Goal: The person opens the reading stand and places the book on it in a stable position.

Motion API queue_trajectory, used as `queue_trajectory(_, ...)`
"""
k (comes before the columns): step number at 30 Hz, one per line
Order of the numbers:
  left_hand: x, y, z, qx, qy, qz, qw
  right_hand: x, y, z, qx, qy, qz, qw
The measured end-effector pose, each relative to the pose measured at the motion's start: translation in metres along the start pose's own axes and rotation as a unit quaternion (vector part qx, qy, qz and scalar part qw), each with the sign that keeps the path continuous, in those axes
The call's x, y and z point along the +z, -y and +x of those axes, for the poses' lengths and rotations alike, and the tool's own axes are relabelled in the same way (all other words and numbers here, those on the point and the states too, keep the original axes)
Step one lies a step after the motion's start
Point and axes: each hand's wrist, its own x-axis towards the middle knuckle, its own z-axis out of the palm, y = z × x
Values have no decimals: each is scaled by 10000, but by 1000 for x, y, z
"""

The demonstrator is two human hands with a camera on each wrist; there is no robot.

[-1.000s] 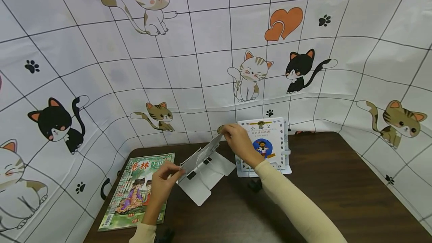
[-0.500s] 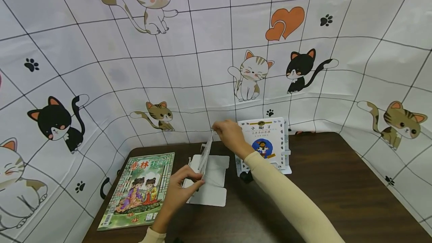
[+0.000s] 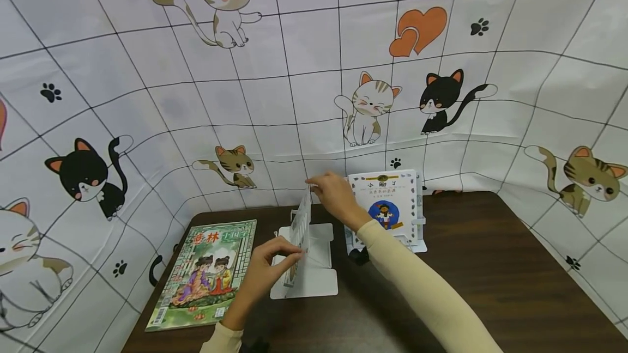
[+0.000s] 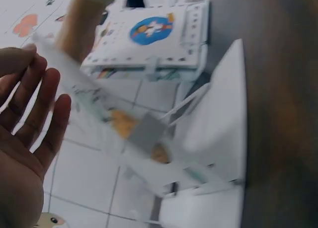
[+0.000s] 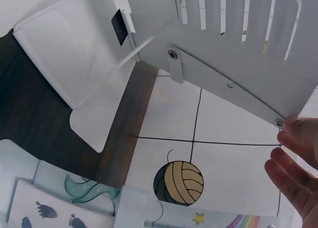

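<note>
A white book stand [image 3: 321, 282] sits on the table, its slotted back panel [image 5: 223, 64] raised nearly upright from the flat base. My right hand [image 3: 338, 198] pinches the panel's far upper corner, with fingertips right at the corner hinge in the right wrist view. At the near edge of the panel, my left hand [image 3: 269, 266] pinches with thumb and forefinger while its other fingers [image 4: 44, 89] extend loosely. Blurred cartoon print shows on the panel's front in the left wrist view. Slots and a small folding leg [image 5: 175, 66] are visible on its back.
A second stand [image 3: 421, 245] holding a white children's book [image 3: 360, 185] is just right of my right hand. A green magazine [image 3: 201, 282] lies flat at left. Behind the dark wooden table [image 3: 471, 282] hangs a cat-print wall covering [image 3: 314, 97].
The book stand has turned so its base faces squarely forward, and its panel has come upright. My left hand moved right with the near edge; my right hand shifted slightly left.
</note>
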Motion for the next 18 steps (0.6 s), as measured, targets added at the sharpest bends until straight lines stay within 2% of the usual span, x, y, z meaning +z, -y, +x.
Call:
queue_trajectory(4,-19,1,16,-671,-92,82,9977,-10,5,-14,4,-182,191,9997)
queue_trajectory(9,-34,15,43,-1398,-267,219,9896,-22,17,-48,-47,-384,524,9979)
queue_trajectory(14,-35,32,67,-2056,-261,211,9781,-28,33,-87,-164,-240,1028,9943)
queue_trajectory(18,-31,49,81,-2373,-277,179,9709,-32,47,-110,-197,75,1468,9889)
